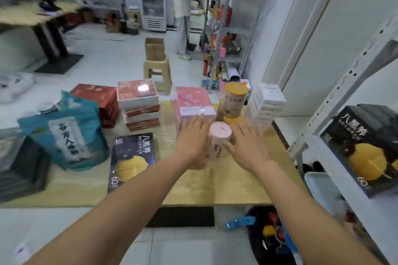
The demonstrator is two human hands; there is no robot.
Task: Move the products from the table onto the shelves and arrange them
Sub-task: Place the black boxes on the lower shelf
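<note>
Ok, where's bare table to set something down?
Biggest free patch: the near edge of the table, right of the flat black box and in front of the pink canister. A narrower strip runs in front of the teal bag. The back is crowded: red boxes, pink box, yellow-lidded canister, white boxes.

I can read 八黑养 in pale characters on the flat black box (132,161) lying on the table (215,185), with 60 near its lower left corner. A second black box (364,153) on the shelf (336,163) at right carries the same 八黑养 and 60. The teal bag (64,135) has a white label with dark brush characters, seemingly 谷方八珍. Print on the pink can (218,142), yellow-lid can (232,101) and red boxes (140,97) is too blurred for me to read.
</note>
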